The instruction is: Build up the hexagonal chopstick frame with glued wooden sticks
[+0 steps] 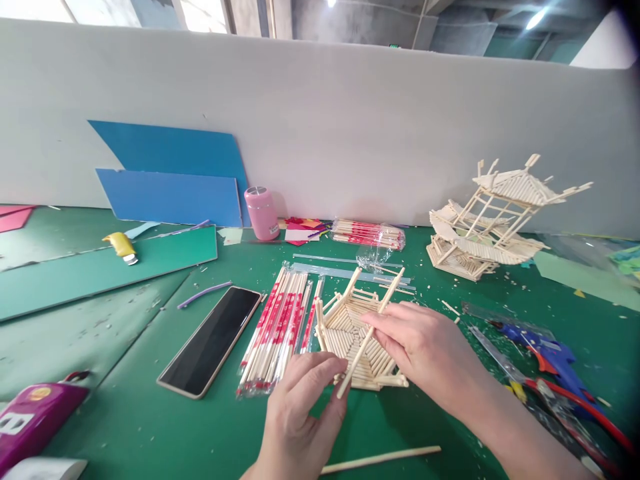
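Note:
A wooden chopstick (363,351) slants across the view in front of a low hexagonal stick structure (345,337) that has short posts and rails around its floor. My right hand (420,340) pinches the chopstick near its middle. Thumb and fingers of my left hand (309,407) close about its lower end, near the structure's front edge. Left of the structure lie bundles of paper-and-plastic-wrapped chopsticks (280,320). A loose chopstick (383,460) rests on the table below my hands.
A stick pavilion model (500,220) stands at back right. Nearer are a blue glue gun (545,350) and red-handled pliers (575,393). A phone (213,340) lies left, a pink flask (262,213) behind. A yellow cutter (120,245) rests on a green board (165,261).

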Demonstrator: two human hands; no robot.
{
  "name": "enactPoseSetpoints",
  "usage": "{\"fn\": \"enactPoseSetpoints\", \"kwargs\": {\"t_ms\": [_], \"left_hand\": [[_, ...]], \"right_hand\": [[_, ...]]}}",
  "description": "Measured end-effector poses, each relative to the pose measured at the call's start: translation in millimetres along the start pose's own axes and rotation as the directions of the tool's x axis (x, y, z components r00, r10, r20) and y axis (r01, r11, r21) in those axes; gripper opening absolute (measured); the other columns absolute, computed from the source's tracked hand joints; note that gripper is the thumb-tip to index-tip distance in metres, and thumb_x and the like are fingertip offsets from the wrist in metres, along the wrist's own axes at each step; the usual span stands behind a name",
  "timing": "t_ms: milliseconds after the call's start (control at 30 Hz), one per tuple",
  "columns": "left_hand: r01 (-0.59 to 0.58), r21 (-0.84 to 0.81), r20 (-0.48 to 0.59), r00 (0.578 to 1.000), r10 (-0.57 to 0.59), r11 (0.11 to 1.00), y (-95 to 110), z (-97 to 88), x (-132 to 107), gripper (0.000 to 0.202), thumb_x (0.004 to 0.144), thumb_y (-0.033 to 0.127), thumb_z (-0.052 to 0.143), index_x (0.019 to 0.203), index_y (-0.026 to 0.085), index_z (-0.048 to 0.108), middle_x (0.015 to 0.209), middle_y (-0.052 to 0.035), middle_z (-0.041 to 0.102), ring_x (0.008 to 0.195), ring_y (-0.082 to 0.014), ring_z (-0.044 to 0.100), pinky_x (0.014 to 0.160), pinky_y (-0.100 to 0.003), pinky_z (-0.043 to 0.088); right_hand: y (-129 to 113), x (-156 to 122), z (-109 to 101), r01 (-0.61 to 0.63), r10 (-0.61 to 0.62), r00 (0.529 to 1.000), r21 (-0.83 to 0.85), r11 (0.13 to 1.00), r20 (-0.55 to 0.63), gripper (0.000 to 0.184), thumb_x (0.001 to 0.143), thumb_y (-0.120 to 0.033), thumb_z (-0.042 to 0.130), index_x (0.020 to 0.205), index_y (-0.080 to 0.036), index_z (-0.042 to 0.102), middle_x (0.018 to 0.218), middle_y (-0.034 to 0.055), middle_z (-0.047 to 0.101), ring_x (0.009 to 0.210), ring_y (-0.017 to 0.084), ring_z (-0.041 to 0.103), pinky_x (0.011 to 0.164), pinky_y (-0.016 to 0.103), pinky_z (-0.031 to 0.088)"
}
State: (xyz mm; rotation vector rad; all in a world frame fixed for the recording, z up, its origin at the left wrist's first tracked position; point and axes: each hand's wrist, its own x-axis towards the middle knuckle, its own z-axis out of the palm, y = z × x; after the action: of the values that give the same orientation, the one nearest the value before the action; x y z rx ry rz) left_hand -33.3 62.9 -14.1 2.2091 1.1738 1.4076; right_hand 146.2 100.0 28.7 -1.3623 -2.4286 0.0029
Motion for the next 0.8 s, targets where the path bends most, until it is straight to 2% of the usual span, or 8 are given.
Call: {"fn": "enactPoseSetpoints", "kwargs": {"t_ms": [133, 333, 567, 800], "left_hand": [[0.023, 0.003, 0.000, 1.000, -0.023, 1.000, 2.1, 0.7, -0.3, 0.018, 0.072, 0.005, 0.054, 0.086, 0.015, 0.059, 0.077, -0.0061, 0.065, 0.067, -0.0150, 0.062, 0.057, -0.023, 0.051], [0.061, 0.016, -0.003, 0.998, -0.061, 0.998, 5.0, 1.0, -1.5, 0.015, 0.072, 0.009, 0.057, 0.085, 0.017, 0.059, 0.077, -0.0059, 0.065, 0.066, -0.0157, 0.062, 0.058, -0.025, 0.052], [0.014, 0.015, -0.040, 0.999, -0.014, 1.000, 6.4, 1.1, -1.7, 0.016, 0.072, 0.007, 0.058, 0.086, 0.014, 0.059, 0.078, -0.0069, 0.064, 0.067, -0.0154, 0.062, 0.059, -0.025, 0.053], [-0.027, 0.059, -0.054, 0.998, 0.030, 0.998, 7.7, 2.4, -3.2, 0.020, 0.072, 0.003, 0.057, 0.088, 0.014, 0.059, 0.076, -0.0072, 0.063, 0.065, -0.0155, 0.059, 0.057, -0.027, 0.051]], "right_hand": [[0.4, -0.9, 0.5, -0.009, 0.009, 1.000, 0.025, 1.000, 0.025, 0.027, 0.083, -0.014, 0.045, 0.101, -0.022, 0.063, 0.082, 0.0034, 0.065, 0.080, 0.017, 0.058, 0.068, 0.030, 0.047], [3.1, -1.2, 1.9, 0.006, -0.006, 1.000, 0.041, 0.999, 0.020, 0.029, 0.083, -0.013, 0.045, 0.104, -0.023, 0.061, 0.087, 0.0035, 0.065, 0.081, 0.017, 0.058, 0.071, 0.031, 0.046], [2.6, -0.3, 2.4, -0.006, 0.005, 0.999, 0.029, 1.000, 0.032, 0.027, 0.083, -0.014, 0.045, 0.102, -0.023, 0.062, 0.077, 0.0024, 0.064, 0.074, 0.016, 0.057, 0.064, 0.028, 0.045], [0.0, 1.3, 0.4, -0.014, 0.013, 0.999, 0.033, 0.999, 0.044, 0.026, 0.084, -0.014, 0.043, 0.099, -0.022, 0.063, 0.076, 0.0025, 0.064, 0.075, 0.017, 0.057, 0.064, 0.029, 0.044]]}}
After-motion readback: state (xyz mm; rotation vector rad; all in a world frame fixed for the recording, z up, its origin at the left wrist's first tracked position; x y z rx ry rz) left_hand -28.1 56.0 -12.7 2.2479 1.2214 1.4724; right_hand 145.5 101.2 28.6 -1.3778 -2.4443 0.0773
